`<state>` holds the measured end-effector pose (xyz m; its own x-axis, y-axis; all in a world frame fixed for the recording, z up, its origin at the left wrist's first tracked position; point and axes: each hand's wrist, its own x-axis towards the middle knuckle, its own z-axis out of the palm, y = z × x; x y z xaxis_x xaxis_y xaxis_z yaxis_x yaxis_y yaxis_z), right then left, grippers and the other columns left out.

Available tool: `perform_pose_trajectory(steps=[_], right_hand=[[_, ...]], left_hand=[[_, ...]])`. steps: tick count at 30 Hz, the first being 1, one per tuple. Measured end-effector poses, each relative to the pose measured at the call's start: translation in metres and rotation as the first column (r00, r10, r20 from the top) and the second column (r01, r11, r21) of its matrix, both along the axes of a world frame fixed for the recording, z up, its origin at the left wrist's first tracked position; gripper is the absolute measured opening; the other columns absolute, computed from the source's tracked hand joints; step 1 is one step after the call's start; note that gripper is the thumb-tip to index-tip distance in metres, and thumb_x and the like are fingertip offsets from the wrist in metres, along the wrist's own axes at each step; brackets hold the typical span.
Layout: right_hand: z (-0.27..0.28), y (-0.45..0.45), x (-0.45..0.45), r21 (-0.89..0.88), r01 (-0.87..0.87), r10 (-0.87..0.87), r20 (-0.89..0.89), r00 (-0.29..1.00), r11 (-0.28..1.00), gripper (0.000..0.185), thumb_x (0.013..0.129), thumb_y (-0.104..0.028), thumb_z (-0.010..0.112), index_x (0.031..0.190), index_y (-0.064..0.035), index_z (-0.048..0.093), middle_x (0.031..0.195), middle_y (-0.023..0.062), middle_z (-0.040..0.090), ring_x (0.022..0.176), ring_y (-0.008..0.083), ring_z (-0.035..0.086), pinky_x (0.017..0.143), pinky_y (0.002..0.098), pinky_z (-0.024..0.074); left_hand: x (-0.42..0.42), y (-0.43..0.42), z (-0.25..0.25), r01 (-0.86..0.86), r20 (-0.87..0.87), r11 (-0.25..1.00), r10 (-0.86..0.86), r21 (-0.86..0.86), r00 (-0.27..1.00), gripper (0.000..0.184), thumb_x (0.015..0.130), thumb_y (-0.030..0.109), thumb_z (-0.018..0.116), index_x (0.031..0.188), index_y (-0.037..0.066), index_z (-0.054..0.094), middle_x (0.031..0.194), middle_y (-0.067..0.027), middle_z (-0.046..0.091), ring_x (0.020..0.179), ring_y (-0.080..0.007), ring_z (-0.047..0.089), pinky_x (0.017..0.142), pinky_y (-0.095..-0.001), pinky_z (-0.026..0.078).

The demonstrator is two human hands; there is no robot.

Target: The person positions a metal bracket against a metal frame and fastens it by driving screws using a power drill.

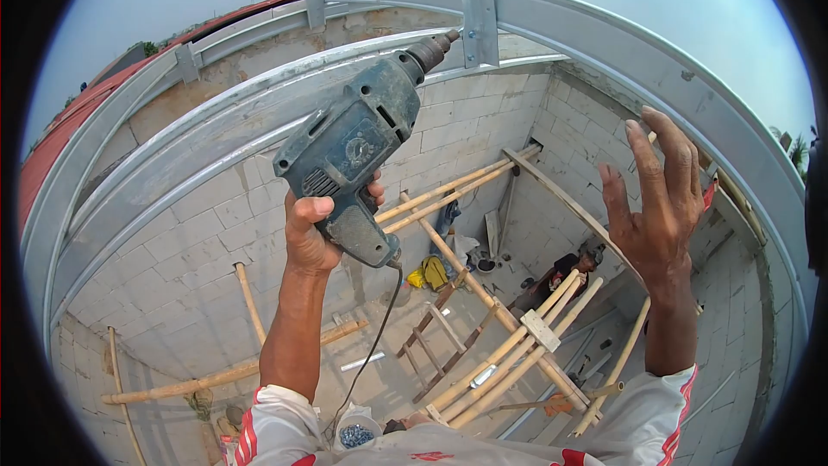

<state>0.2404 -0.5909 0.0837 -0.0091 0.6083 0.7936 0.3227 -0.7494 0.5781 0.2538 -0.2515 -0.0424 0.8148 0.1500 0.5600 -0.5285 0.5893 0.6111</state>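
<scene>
A dark green power drill [358, 142] is held up by its handle in my left hand [312, 229], whose fingers wrap round the grip. The drill's chuck points up and right, close to a metal bracket [479, 24] with screws on the curved-looking steel beam [586, 22]. From the handle's base a black cord [373, 349] hangs down. My right hand [660, 198] is raised at the right below the beam, fingers spread, holding nothing.
Bamboo poles [509, 319] cross below me, with a wooden ladder [431, 345] beside them. Another person [561, 276] is on the lower level. A bucket of screws [355, 431] stands near my body. Block walls [466, 125] surround the space.
</scene>
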Motion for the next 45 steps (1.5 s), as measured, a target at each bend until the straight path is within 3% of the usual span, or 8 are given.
perform_pose_trajectory(steps=[3, 5, 7, 13, 15, 24, 35, 45], right_hand=[[0.068, -0.003, 0.001, 0.008, 0.263, -0.257, 0.239, 0.936, 0.965, 0.039, 0.083, -0.024, 0.073, 0.114, -0.0016, 0.064, 0.119, 0.0138, 0.060, 0.104, 0.0291, 0.062, 0.083, 0.0415, 0.0554], [0.094, -0.009, 0.007, 0.038, 0.359, -0.356, 0.266, 0.896, 0.933, 0.039, 0.086, -0.028, 0.070, 0.114, -0.0015, 0.064, 0.119, 0.0128, 0.060, 0.103, 0.0282, 0.062, 0.083, 0.0412, 0.0555], [0.111, -0.016, 0.012, 0.068, 0.479, -0.484, 0.106, 0.869, 0.875, 0.040, 0.090, -0.032, 0.066, 0.114, 0.0000, 0.064, 0.115, 0.0135, 0.062, 0.099, 0.0288, 0.063, 0.081, 0.0410, 0.0562], [0.081, -0.001, 0.028, 0.061, 0.187, -0.183, -0.061, 0.981, 0.980, 0.037, 0.089, -0.030, 0.067, 0.109, 0.0009, 0.065, 0.107, 0.0137, 0.064, 0.096, 0.0279, 0.064, 0.082, 0.0419, 0.0550], [0.056, 0.008, 0.041, -0.052, 0.202, -0.202, 0.001, 0.979, 0.978, 0.036, 0.089, -0.031, 0.067, 0.107, 0.0001, 0.066, 0.107, 0.0136, 0.064, 0.097, 0.0276, 0.064, 0.082, 0.0425, 0.0543], [0.002, 0.045, 0.062, 0.226, -0.143, 0.189, -0.200, 0.961, 0.964, 0.033, 0.088, -0.031, 0.067, 0.102, -0.0014, 0.068, 0.101, 0.0146, 0.065, 0.092, 0.0268, 0.065, 0.078, 0.0413, 0.0550], [0.049, 0.000, 0.037, 0.240, -0.118, 0.124, -0.010, 0.992, 0.964, 0.026, 0.087, -0.026, 0.070, 0.099, -0.0027, 0.068, 0.099, 0.0090, 0.067, 0.073, 0.0228, 0.068, 0.064, 0.0355, 0.0543], [0.082, -0.030, 0.009, 0.268, -0.013, 0.011, 0.009, 1.000, 0.963, 0.025, 0.091, -0.023, 0.066, 0.105, -0.0031, 0.068, 0.104, 0.0090, 0.067, 0.089, 0.0228, 0.067, 0.079, 0.0344, 0.0552]], left_hand=[[0.016, -0.007, 0.009, 0.000, 0.035, 1.000, -0.001, 0.028, 0.999, 0.065, 0.067, 0.026, 0.065, 0.121, -0.009, 0.054, 0.101, -0.0235, 0.064, 0.084, -0.0285, 0.069, 0.076, -0.0382, 0.061], [0.022, -0.013, 0.018, -0.008, 0.061, 0.999, 0.004, 0.052, 0.998, 0.061, 0.069, 0.025, 0.065, 0.119, -0.009, 0.055, 0.099, -0.0226, 0.065, 0.084, -0.0278, 0.070, 0.076, -0.0384, 0.061], [0.029, -0.015, 0.022, -0.054, 0.053, 0.995, 0.049, 0.087, 0.997, 0.059, 0.069, 0.025, 0.066, 0.117, -0.009, 0.056, 0.097, -0.0216, 0.066, 0.082, -0.0269, 0.070, 0.075, -0.0384, 0.061], [0.041, -0.014, 0.035, -0.035, 0.070, 0.993, 0.027, 0.110, 0.997, 0.054, 0.073, 0.025, 0.063, 0.113, -0.010, 0.057, 0.093, -0.0215, 0.066, 0.081, -0.0274, 0.070, 0.074, -0.0385, 0.062], [0.043, -0.012, 0.043, -0.007, 0.068, 0.996, 0.001, 0.090, 0.998, 0.054, 0.073, 0.025, 0.063, 0.113, -0.011, 0.057, 0.093, -0.0219, 0.066, 0.081, -0.0278, 0.070, 0.074, -0.0385, 0.062], [0.040, -0.006, 0.078, -0.075, 0.011, 0.991, 0.075, 0.112, 0.997, 0.054, 0.074, 0.025, 0.063, 0.115, -0.011, 0.056, 0.091, -0.0233, 0.066, 0.078, -0.0278, 0.070, 0.072, -0.0374, 0.061], [0.051, -0.014, 0.073, -0.113, 0.007, 0.981, 0.114, 0.159, 0.994, 0.053, 0.076, 0.027, 0.062, 0.112, -0.012, 0.058, 0.086, -0.0233, 0.067, 0.074, -0.0259, 0.071, 0.068, -0.0352, 0.062], [0.058, -0.013, 0.074, -0.068, 0.005, 0.987, 0.068, 0.145, 0.998, 0.051, 0.078, 0.027, 0.061, 0.112, -0.011, 0.057, 0.084, -0.0231, 0.068, 0.072, -0.0255, 0.070, 0.068, -0.0348, 0.061]])
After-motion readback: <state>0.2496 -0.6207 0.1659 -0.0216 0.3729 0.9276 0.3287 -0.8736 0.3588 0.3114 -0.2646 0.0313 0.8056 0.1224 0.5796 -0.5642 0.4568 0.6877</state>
